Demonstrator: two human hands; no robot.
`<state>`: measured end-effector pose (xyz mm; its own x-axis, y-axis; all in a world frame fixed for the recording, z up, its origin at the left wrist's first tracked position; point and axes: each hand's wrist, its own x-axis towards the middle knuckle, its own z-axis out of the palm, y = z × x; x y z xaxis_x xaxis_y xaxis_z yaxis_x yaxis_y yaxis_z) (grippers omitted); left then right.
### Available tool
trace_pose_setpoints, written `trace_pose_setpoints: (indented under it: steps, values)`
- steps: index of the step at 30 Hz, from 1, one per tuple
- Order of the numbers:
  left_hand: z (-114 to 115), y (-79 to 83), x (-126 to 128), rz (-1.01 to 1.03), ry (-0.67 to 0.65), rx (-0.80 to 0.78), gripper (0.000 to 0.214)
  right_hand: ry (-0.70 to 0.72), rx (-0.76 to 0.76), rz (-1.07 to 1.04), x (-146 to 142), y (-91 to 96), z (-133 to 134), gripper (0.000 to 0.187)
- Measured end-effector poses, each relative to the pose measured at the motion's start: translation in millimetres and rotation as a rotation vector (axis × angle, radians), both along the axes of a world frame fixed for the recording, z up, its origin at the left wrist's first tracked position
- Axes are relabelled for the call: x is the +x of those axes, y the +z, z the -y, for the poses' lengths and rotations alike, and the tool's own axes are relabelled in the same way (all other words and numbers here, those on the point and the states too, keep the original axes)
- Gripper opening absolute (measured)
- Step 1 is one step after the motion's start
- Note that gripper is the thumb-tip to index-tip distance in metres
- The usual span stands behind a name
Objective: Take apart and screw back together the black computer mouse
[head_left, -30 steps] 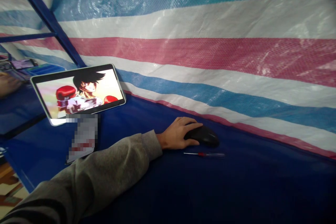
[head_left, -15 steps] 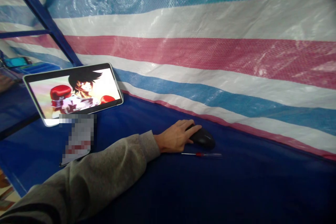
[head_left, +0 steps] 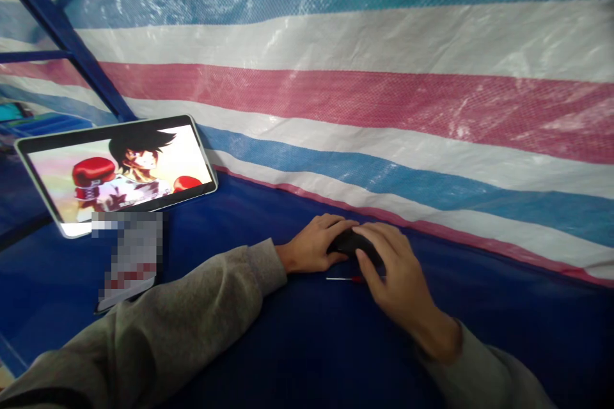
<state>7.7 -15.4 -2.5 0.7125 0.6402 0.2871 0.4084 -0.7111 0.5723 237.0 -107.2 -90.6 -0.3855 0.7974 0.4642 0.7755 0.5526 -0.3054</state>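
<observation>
A black computer mouse (head_left: 352, 241) lies on the blue table surface, close to the striped sheet. My left hand (head_left: 314, 244) grips its left end, thumb on the near side and fingers over the far side. Curved around the right end is my right hand (head_left: 396, 268), its thumb on the near side and its fingers across the top. Just in front of the mouse lies a small screwdriver (head_left: 340, 278) with a thin metal shaft and a red collar. My right hand hides the screwdriver's handle.
A tablet (head_left: 132, 169) showing a cartoon boxer leans at the left. Before it lies a pixelated flat object (head_left: 134, 255). A striped plastic sheet (head_left: 336, 96) walls off the back, and a blue frame bar (head_left: 86, 54) slants at upper left.
My right hand has come in from the lower right and closed on the mouse's right end, covering the screwdriver's handle. My left hand stays on the mouse. The view has shifted slightly.
</observation>
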Motion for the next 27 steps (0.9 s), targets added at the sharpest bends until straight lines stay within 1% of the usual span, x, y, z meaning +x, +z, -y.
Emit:
trace_pose_setpoints:
  steps: [1,2,3,4,5,7,11,13,18,22,27]
  values:
    - [-1.0,-0.8,-0.2,0.017,0.006,-0.020,0.068,-0.027,-0.013,-0.005,-7.7,25.2,-21.3,0.037]
    - [-2.0,-1.5,-0.4,0.034,0.013,-0.040,0.069,-0.051,-0.032,-0.013,-13.8,47.4,-36.5,0.041]
    - [-3.0,-2.3,-0.6,0.051,0.019,-0.058,0.069,-0.069,-0.063,-0.019,-18.1,65.0,-45.6,0.046]
    - [-4.0,-2.9,-0.9,0.065,0.022,-0.071,0.069,-0.079,-0.089,-0.032,-20.5,77.3,-49.7,0.048]
    - [-4.8,-3.3,-1.1,0.074,0.023,-0.079,0.068,-0.081,-0.100,-0.047,-21.3,84.4,-50.2,0.048]
    - [-6.2,-3.3,-1.3,0.081,0.016,-0.091,0.066,-0.090,-0.112,-0.082,-19.7,86.5,-46.0,0.047]
    - [-7.6,-1.9,-1.1,0.077,0.006,-0.113,0.064,-0.085,-0.076,-0.139,-15.1,75.6,-41.5,0.046]
    - [-7.8,-1.7,-0.8,0.076,0.007,-0.121,0.063,-0.080,-0.060,-0.156,-14.9,73.8,-42.9,0.046]
    - [-7.0,-1.7,-0.6,0.084,0.021,-0.120,0.063,-0.080,-0.070,-0.184,-16.2,77.4,-43.8,0.044]
    - [-5.7,1.2,-1.5,0.074,0.018,-0.118,0.064,-0.082,-0.080,-0.189,-16.7,81.1,-43.0,0.043]
    - [-4.3,3.1,-2.2,0.062,-0.005,-0.096,0.071,-0.068,-0.105,-0.185,-18.1,84.7,-44.0,0.044]
